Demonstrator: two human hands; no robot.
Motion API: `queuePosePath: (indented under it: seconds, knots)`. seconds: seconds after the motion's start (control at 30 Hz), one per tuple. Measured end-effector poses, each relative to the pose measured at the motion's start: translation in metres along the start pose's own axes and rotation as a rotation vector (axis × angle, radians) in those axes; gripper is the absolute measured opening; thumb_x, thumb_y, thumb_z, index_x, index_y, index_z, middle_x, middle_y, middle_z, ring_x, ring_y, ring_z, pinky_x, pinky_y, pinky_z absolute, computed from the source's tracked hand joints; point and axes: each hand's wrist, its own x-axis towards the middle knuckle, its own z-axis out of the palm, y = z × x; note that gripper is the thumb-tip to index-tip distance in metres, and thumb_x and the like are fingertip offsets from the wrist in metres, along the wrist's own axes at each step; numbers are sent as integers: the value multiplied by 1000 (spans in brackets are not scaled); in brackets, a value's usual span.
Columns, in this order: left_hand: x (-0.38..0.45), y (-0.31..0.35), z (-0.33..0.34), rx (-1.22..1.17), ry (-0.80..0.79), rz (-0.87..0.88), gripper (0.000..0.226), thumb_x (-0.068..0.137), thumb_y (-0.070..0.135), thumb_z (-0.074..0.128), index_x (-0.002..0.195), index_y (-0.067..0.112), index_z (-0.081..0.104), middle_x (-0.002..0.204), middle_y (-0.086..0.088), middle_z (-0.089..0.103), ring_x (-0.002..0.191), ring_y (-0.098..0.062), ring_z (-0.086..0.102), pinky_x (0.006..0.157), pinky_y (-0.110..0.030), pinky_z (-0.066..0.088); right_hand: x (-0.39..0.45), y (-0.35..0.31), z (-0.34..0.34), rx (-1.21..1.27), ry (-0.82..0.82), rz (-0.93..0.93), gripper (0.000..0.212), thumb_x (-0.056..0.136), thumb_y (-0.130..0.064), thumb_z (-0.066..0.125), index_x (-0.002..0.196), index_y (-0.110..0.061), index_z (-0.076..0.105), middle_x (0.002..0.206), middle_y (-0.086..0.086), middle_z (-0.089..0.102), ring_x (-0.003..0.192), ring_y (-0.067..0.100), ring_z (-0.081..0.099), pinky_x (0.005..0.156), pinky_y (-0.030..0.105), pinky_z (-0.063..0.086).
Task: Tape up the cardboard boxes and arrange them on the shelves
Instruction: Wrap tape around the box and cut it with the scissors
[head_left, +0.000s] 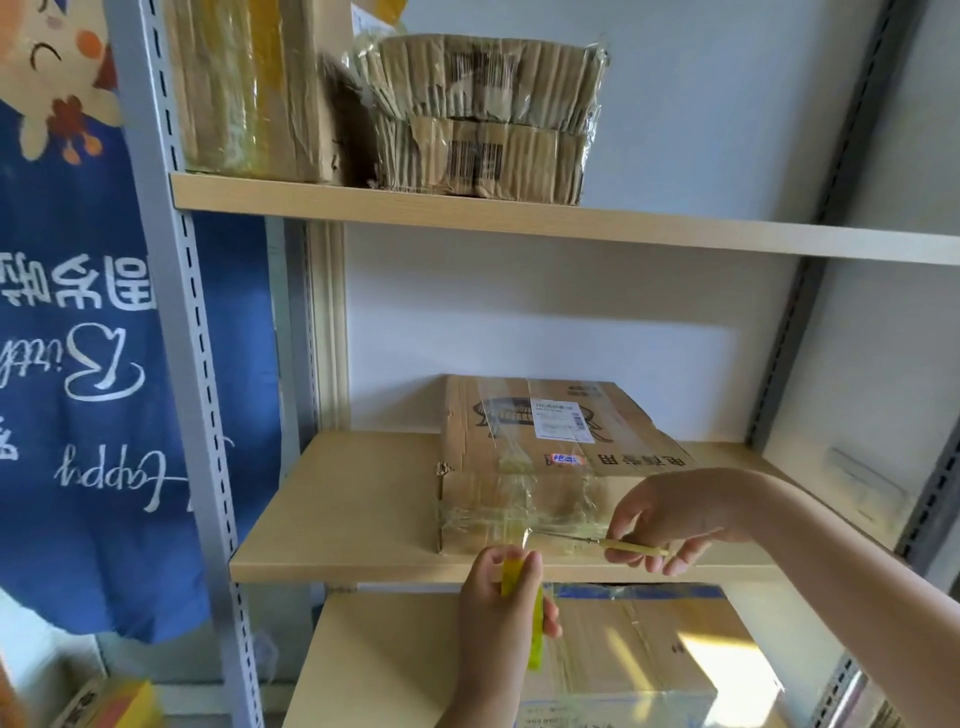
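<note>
A flat cardboard box (550, 436) with a white label lies on the middle shelf (343, 519), its front face wrapped in clear tape. My left hand (493, 623) grips a yellowish tape roll (524, 613) just below the shelf's front edge, and a strip of tape runs from it up to the box's front. My right hand (670, 519) pinches a thin yellow-handled blade (613, 543) whose tip touches the tape strip at the box's lower front edge.
A second taped box (639, 649) sits on the shelf below. The top shelf (519, 218) holds a taped box (249, 88) and bundled flat cardboard (478, 114). A blue banner (104, 415) hangs left of the grey upright (176, 312).
</note>
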Motion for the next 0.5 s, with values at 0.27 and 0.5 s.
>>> queuePosePath:
  seconds: [0.27, 0.5]
  knots:
    - [3, -5, 1, 8, -14, 6, 15, 94, 18, 64, 96, 5, 56, 55, -14, 60, 42, -22, 53, 45, -28, 46, 12, -17, 9, 3, -69, -82, 23, 88, -21, 70, 110, -19, 73, 118, 8, 70, 87, 12, 62, 86, 27, 57]
    - [3, -8, -4, 20, -18, 23, 17, 94, 21, 63, 97, 6, 56, 54, -15, 59, 41, -21, 52, 44, -27, 46, 22, -18, 17, -40, -9, -138, 21, 95, -16, 60, 110, -24, 72, 100, -7, 76, 79, 5, 66, 89, 28, 56]
